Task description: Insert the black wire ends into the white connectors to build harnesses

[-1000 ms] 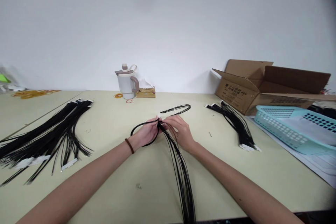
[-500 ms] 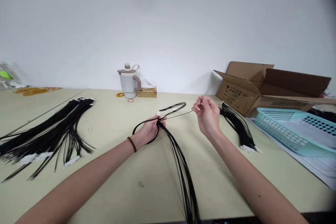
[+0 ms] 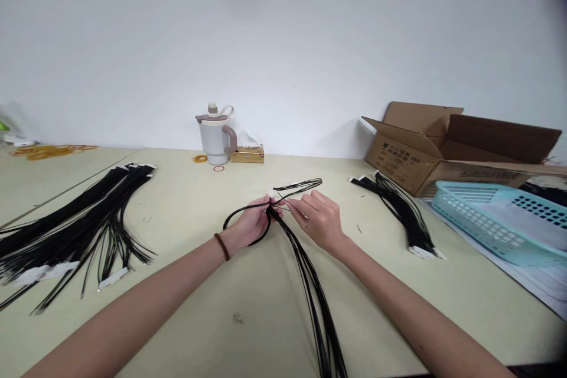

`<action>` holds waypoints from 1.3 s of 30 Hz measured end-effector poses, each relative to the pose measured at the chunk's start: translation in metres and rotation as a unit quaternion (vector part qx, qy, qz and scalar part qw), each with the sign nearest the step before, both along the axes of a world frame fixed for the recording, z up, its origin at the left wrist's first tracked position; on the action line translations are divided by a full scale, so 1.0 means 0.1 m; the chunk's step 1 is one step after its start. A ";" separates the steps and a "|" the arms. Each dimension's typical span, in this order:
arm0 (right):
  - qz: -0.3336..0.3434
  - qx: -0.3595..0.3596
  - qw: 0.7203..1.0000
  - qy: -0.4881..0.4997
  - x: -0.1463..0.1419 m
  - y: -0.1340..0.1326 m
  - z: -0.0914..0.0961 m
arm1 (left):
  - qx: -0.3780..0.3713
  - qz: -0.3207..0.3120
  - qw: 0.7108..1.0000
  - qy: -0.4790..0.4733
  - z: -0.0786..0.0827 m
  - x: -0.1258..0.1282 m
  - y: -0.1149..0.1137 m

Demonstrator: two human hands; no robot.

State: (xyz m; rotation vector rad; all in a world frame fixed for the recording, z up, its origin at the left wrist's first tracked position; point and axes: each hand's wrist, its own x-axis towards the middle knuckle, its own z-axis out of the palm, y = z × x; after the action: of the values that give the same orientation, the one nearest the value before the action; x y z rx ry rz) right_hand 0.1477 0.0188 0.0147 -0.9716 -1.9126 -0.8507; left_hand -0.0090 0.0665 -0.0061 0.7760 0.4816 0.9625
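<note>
A bundle of thin black cables (image 3: 310,283) runs from the table's near edge up to my hands, where it loops back. My left hand (image 3: 252,221), with a brown band on its wrist, is closed round the bundle at the crossing of the loop. My right hand (image 3: 316,218) sits just right of it, fingers pinched on a thin strand at the same spot. Small white connectors show at the looped ends (image 3: 295,185).
A large pile of black cables (image 3: 75,224) lies at the left, a smaller bunch (image 3: 398,209) at the right. A white jug (image 3: 215,136), a small box (image 3: 247,156) and rubber bands (image 3: 200,159) stand at the back. An open carton (image 3: 443,147) and blue basket (image 3: 496,212) sit at the right.
My right hand pulled a thin strand up and to the right, then came back down beside my left hand at the bundle. My left hand stayed in place.
</note>
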 end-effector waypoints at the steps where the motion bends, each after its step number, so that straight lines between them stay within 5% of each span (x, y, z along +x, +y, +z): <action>1: -0.011 0.003 1.000 -0.009 0.00 0.00 -0.01 | 0.002 -0.002 1.000 -0.002 0.00 0.00 0.00; 8: -0.010 0.003 1.000 -0.022 0.02 0.01 -0.02 | 0.044 -0.036 0.998 0.013 -0.07 -0.01 0.02; 39: -0.005 -0.042 0.999 0.028 0.01 0.02 -0.08 | 0.058 -0.002 0.998 0.020 0.01 0.03 -0.05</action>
State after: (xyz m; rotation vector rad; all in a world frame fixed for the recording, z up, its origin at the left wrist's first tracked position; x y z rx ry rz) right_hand 0.1491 0.0205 0.0069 -1.0448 -1.9097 -0.7473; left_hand -0.0061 0.0617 -0.0054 0.9021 0.4614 0.9789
